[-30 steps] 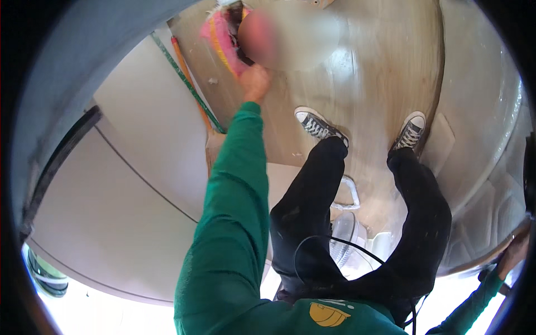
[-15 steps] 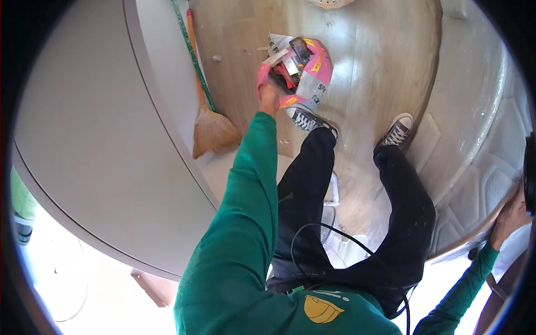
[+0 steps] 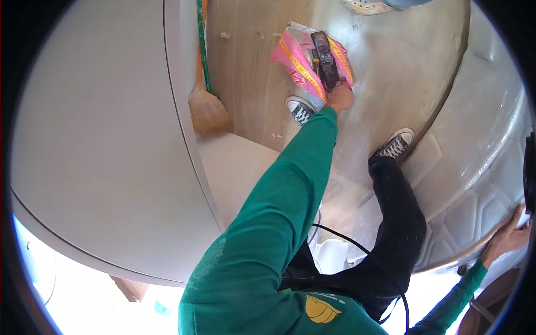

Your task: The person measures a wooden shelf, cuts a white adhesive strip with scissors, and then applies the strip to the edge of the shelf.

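A pink-and-white plastic bag (image 3: 304, 67) with yellow printed strips stands on the floor with its mouth spread. Inside it lies a long dark tool-like object (image 3: 325, 58), whose kind I cannot make out; other contents are mostly hidden. My left hand (image 3: 341, 97) is closed at the bag's near right rim, beside the lower end of the dark object, its fingertips partly hidden. Far to the right, my right hand (image 3: 505, 240) lies with fingers stretched along the edge of a plastic-wrapped quilted mattress (image 3: 458, 215).
A straw broom (image 3: 209, 111) and a green pole (image 3: 202, 50) lean by the large grey panel (image 3: 100, 145) on the left. My sneakers (image 3: 395, 144) flank the floor near the bag. Another person's clog (image 3: 368, 5) shows at the far edge. A black cable (image 3: 357, 244) crosses my lap.
My left hand has moved from the bag's left side to its near right rim. The bag's mouth has changed shape, showing more of the dark object. Another person's foot shows more.
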The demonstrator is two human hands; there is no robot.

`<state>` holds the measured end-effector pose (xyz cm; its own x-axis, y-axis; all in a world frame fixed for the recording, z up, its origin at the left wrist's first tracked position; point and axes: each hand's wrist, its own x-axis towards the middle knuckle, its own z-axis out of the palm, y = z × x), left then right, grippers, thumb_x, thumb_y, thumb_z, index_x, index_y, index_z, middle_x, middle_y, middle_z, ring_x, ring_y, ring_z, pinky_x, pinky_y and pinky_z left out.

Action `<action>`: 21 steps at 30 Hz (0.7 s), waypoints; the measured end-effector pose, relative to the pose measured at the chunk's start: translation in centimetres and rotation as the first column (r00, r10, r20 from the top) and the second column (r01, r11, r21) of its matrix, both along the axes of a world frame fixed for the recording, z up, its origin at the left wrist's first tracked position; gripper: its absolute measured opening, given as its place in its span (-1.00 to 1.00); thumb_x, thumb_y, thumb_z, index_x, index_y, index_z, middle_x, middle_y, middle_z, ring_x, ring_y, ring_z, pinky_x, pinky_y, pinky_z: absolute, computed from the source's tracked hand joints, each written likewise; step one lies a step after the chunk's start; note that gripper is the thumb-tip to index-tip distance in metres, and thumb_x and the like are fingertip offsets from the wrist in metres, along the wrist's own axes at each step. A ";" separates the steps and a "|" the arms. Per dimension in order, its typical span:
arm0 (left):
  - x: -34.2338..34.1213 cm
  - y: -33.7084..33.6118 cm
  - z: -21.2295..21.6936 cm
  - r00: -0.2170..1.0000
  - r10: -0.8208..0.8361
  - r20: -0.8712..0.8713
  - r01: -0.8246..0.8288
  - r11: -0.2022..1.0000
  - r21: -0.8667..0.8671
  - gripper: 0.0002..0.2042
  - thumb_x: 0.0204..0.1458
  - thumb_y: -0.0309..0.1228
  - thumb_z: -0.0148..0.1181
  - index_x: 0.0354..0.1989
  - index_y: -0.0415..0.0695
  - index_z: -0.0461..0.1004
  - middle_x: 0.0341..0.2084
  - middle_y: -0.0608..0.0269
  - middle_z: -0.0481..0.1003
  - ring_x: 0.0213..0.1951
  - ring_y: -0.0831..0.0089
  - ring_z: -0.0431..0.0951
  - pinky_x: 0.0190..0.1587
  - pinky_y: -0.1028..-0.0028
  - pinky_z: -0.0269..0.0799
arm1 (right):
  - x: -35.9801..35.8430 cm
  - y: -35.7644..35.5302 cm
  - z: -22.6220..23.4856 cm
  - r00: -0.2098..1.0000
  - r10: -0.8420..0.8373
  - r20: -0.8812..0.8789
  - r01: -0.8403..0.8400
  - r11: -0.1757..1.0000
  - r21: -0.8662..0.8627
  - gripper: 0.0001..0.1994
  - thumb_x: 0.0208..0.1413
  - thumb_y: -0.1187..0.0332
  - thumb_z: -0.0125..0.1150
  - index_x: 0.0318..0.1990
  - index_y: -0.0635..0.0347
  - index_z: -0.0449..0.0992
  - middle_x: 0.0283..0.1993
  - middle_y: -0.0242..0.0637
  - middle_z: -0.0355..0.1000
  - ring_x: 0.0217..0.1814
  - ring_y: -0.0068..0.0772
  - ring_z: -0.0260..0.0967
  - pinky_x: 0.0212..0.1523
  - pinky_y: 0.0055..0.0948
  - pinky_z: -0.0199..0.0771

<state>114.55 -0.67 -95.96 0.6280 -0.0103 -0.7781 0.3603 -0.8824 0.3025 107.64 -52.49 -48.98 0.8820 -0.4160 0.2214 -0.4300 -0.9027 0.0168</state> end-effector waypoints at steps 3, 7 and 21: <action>0.6 0.9 -1.8 0.977 0.115 0.182 -0.150 0.969 0.196 -0.64 0.24 -0.31 0.00 0.07 -0.26 0.54 0.09 -0.14 0.54 0.12 -0.10 0.58 0.19 -0.01 0.45 | -0.1 -0.9 0.8 1.000 -0.008 0.004 0.008 1.000 -0.001 -0.25 0.30 -0.14 0.29 0.12 0.61 0.46 -0.12 0.14 0.47 -0.09 -0.03 0.44 0.02 -0.03 0.41; 1.0 9.8 -3.6 0.912 -0.277 0.303 0.129 0.894 0.429 -0.70 0.31 -0.32 0.00 -0.18 -0.17 0.68 -0.22 -0.02 0.66 -0.16 -0.06 0.67 -0.15 0.07 0.52 | 1.2 -2.5 -1.5 1.000 0.015 0.017 -0.016 0.998 0.054 -0.27 0.29 -0.14 0.31 0.09 0.61 0.52 -0.17 0.12 0.53 -0.15 -0.07 0.49 -0.03 -0.08 0.46; 4.3 21.3 -3.9 0.933 0.323 0.158 -0.356 0.765 0.537 -0.66 0.04 -0.08 0.49 -0.21 -0.10 0.78 -0.41 0.10 0.73 -0.37 0.16 0.75 -0.11 0.20 0.64 | 3.4 0.2 -5.0 0.990 0.068 0.121 -0.098 0.959 0.268 -0.25 0.32 -0.17 0.27 0.19 0.54 0.46 -0.18 0.04 0.48 -0.17 -0.19 0.51 -0.15 -0.19 0.51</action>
